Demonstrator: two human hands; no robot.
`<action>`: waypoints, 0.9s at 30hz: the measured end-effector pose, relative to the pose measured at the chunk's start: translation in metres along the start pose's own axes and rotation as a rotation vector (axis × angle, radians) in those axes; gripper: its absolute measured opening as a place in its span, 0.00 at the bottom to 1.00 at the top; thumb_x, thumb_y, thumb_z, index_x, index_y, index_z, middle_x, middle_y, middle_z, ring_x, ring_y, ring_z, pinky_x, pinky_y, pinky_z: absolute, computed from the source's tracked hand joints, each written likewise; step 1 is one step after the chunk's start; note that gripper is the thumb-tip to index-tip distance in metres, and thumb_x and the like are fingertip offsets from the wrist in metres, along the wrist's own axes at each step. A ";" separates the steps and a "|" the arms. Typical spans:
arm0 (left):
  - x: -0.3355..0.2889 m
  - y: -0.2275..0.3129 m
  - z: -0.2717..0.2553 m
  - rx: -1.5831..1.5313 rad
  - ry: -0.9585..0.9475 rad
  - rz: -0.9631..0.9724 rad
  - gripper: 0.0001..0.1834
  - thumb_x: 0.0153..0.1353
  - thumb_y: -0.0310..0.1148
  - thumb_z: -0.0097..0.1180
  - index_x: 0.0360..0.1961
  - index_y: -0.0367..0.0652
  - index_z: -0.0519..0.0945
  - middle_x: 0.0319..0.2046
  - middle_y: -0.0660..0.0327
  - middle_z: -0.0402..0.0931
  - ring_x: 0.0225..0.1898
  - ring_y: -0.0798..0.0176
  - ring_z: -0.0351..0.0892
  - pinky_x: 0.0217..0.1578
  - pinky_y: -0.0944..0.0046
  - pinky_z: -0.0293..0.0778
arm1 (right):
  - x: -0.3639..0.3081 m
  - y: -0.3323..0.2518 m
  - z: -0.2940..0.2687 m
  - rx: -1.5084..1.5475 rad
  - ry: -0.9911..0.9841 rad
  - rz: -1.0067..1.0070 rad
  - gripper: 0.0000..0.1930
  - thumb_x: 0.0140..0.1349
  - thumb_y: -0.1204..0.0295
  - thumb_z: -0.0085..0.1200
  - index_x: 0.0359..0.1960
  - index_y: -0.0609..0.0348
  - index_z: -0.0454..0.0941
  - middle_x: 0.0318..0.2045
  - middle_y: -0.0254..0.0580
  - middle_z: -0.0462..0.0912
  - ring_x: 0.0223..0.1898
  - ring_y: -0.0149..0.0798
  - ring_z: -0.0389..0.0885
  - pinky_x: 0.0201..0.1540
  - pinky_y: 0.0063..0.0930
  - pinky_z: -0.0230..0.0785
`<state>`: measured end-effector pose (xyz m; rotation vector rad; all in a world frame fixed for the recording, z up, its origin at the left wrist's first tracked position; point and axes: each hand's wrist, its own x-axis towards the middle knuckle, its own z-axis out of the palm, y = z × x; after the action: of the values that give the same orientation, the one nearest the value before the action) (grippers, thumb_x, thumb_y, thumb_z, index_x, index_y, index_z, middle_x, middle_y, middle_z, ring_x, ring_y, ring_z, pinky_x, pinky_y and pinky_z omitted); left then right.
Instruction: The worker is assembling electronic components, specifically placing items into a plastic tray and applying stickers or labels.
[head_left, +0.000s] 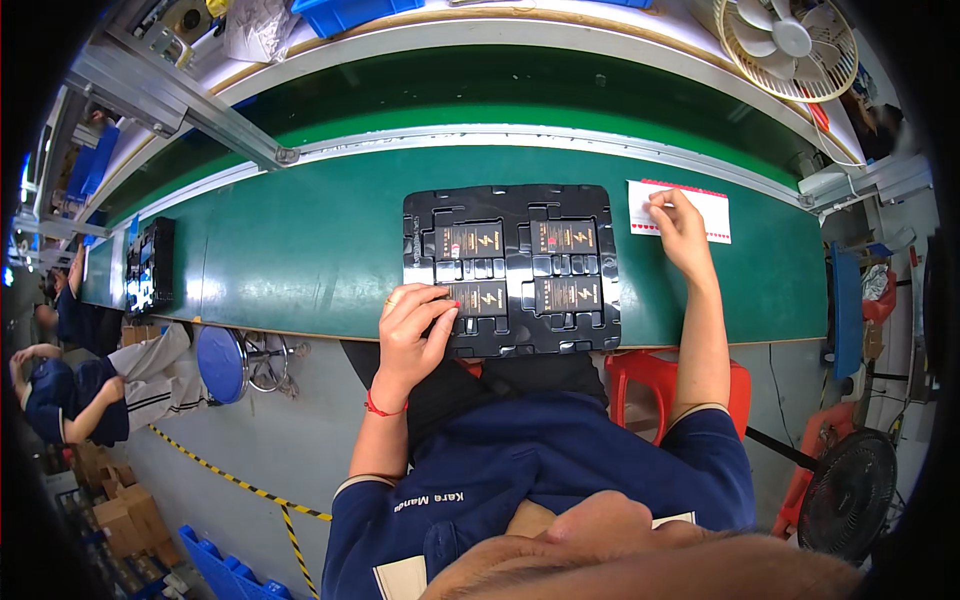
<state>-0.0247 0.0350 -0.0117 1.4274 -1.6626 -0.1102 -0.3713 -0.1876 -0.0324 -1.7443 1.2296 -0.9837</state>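
A black plastic tray lies on the green bench before me, with several flat black batteries in its recesses. My left hand is at the near-left battery, its bent fingertips and thumb touching the left end, thumb apart from the fingers. A small red spot shows by the thumb tip. Small red stickers mark the far-left battery and the far-right battery. To the right, my right hand is over a white label sheet with red rows, thumb and forefinger pinched; what they hold is too small to make out.
Another black tray stands at the bench's left end, near other people. A metal rail runs along the far edge. A blue round stool, a red plastic stool and a black fan stand around the bench.
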 end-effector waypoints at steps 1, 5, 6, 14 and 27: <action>0.001 0.000 0.000 -0.002 -0.002 0.006 0.05 0.49 0.23 0.66 0.29 0.38 0.84 0.36 0.56 0.83 0.40 0.52 0.80 0.44 0.56 0.74 | -0.010 -0.006 -0.002 0.063 -0.024 0.038 0.11 0.59 0.81 0.57 0.43 0.63 0.74 0.43 0.40 0.79 0.43 0.36 0.81 0.46 0.30 0.74; 0.004 0.003 0.000 -0.016 0.001 0.014 0.05 0.49 0.23 0.66 0.29 0.38 0.84 0.36 0.56 0.83 0.39 0.52 0.80 0.43 0.56 0.75 | -0.056 -0.070 0.011 -0.100 -0.251 -0.222 0.28 0.49 0.82 0.63 0.54 0.60 0.69 0.53 0.47 0.73 0.53 0.42 0.77 0.55 0.34 0.70; 0.005 0.003 0.000 -0.020 -0.002 0.010 0.05 0.49 0.23 0.66 0.29 0.38 0.84 0.36 0.56 0.83 0.39 0.52 0.80 0.43 0.56 0.75 | -0.064 -0.083 0.015 -0.185 -0.333 -0.321 0.33 0.46 0.82 0.64 0.58 0.59 0.67 0.56 0.49 0.72 0.57 0.45 0.74 0.58 0.36 0.68; 0.022 0.014 0.012 -0.129 -0.070 0.073 0.05 0.49 0.22 0.66 0.30 0.37 0.85 0.35 0.56 0.84 0.39 0.54 0.81 0.43 0.58 0.75 | -0.072 -0.104 0.032 -0.506 -0.616 -0.429 0.38 0.42 0.83 0.65 0.60 0.57 0.65 0.59 0.51 0.69 0.59 0.56 0.70 0.60 0.43 0.66; 0.034 0.035 0.078 -0.282 -0.149 0.074 0.05 0.52 0.23 0.67 0.31 0.36 0.84 0.31 0.55 0.84 0.34 0.56 0.85 0.37 0.61 0.79 | -0.042 -0.105 0.029 -0.108 -0.636 -0.108 0.36 0.49 0.79 0.63 0.62 0.59 0.61 0.48 0.52 0.78 0.43 0.43 0.82 0.46 0.33 0.74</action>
<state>-0.0998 -0.0179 -0.0174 1.1672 -1.7396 -0.4017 -0.3174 -0.1178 0.0436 -2.0078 0.7909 -0.3610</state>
